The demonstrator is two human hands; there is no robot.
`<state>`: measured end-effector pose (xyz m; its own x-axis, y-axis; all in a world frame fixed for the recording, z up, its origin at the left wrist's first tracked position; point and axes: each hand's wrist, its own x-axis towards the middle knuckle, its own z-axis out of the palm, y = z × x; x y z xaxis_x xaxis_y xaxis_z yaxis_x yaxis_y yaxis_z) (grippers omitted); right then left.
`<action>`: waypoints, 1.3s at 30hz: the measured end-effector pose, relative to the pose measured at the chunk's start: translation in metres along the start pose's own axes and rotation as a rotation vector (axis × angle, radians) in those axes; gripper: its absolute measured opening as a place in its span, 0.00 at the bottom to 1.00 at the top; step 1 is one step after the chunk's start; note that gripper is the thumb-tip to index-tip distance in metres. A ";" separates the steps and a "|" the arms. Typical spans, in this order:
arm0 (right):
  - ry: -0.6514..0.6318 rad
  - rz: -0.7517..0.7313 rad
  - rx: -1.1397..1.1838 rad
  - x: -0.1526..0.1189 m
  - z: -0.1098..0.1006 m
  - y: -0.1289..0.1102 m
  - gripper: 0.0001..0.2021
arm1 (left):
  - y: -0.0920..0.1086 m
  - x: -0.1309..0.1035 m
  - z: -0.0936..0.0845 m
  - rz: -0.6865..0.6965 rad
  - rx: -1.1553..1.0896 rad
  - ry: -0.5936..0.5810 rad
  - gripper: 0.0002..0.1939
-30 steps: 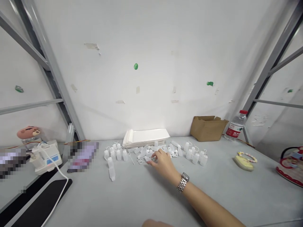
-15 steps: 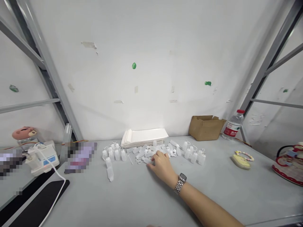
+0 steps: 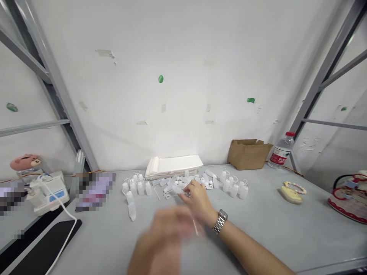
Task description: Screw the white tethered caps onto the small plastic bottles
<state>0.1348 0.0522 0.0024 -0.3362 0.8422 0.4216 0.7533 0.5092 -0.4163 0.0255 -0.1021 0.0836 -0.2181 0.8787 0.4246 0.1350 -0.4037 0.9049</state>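
Note:
My right hand (image 3: 198, 196), with a metal-band watch at the wrist, reaches to the front of a pile of small translucent bottles (image 3: 172, 182). Its thumb and fingers pinch a translucent bottle (image 3: 178, 190). Nearer the camera, my left hand (image 3: 172, 233) is smeared by motion and partly overlaps the right wrist area. A thin white stick-like piece (image 3: 195, 227) shows at its fingers; the grip is blurred. Upright bottles stand left (image 3: 140, 188) and right (image 3: 234, 190) of the pile. One more bottle (image 3: 132, 211) lies front left.
White stacked sheets (image 3: 179, 165) lie behind the pile. A cardboard box (image 3: 249, 156) and water bottle (image 3: 281, 152) stand back right, a yellow item (image 3: 291, 194) in front. On the left are a blurred purple packet (image 3: 97, 191), a white device (image 3: 51, 194) and a black pad (image 3: 48, 248).
My left hand has come up from the bottom edge with a thin white piece at its fingers. My right hand stays almost in place, and the bottle at its fingertips has tilted slightly.

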 end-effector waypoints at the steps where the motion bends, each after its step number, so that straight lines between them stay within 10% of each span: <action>1: 0.024 0.013 0.030 0.001 -0.001 0.001 0.07 | -0.006 0.020 0.003 0.031 0.048 0.080 0.24; 3: 0.068 0.042 0.085 0.003 -0.003 0.006 0.07 | -0.027 0.061 0.001 0.048 0.255 0.132 0.21; 6: 0.112 0.105 0.208 0.007 -0.005 0.013 0.09 | -0.073 0.104 -0.017 -0.143 0.701 -0.126 0.14; 11: 0.033 0.291 0.593 0.011 -0.013 0.016 0.14 | -0.128 0.106 -0.040 -0.218 0.842 -0.195 0.10; 25: -0.141 0.434 1.089 0.007 -0.013 0.006 0.16 | -0.139 0.091 -0.021 -0.143 0.788 -0.219 0.04; 39: -0.126 0.388 1.127 0.001 -0.020 -0.005 0.15 | -0.120 0.099 -0.024 -0.338 0.204 0.083 0.10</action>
<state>0.1416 0.0471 0.0210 -0.2968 0.9533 0.0564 -0.0814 0.0336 -0.9961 -0.0359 0.0273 0.0178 -0.3588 0.9265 0.1131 0.2299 -0.0297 0.9728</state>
